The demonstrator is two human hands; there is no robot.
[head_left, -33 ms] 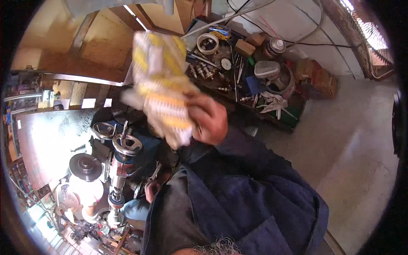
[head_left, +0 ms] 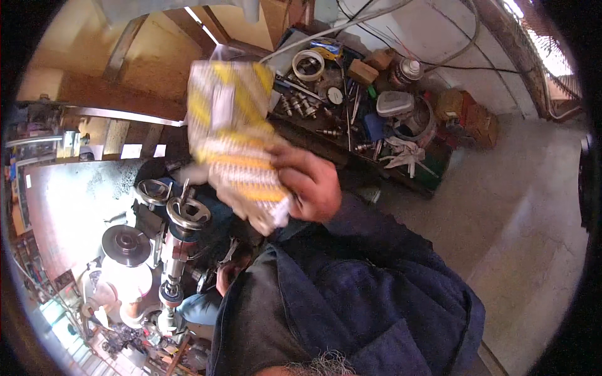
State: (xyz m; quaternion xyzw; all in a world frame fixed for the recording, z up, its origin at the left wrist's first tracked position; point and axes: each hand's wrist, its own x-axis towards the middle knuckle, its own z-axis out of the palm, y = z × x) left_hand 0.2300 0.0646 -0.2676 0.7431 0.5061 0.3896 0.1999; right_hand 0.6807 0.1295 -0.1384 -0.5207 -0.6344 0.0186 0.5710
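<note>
Yellow-and-white striped cloth work gloves (head_left: 232,94) hang in front of me in the upper middle, blurred by motion. They have a pale tag, ribbed-looking bands and beige parts along the lower left. My right hand (head_left: 308,185) grips their lower right side, thumb and fingers closed on the fabric. Low on the left, my left hand (head_left: 224,279) shows only in part beside the dark jacket. A forked metal tool or lever (head_left: 231,249) lies just above it; whether those fingers hold it is hidden.
On the left stands a machine with metal handwheels (head_left: 188,213) and a round disc (head_left: 126,245). Behind my right hand, a cluttered bench holds metal parts (head_left: 298,104), a plastic tub (head_left: 394,103), a spray can (head_left: 406,70) and a pale glove (head_left: 404,153). Concrete floor (head_left: 501,207) lies to the right.
The striped gloves and my right hand have shifted slightly downward, and the gloves look less blurred. My left hand stays in nearly the same place.
</note>
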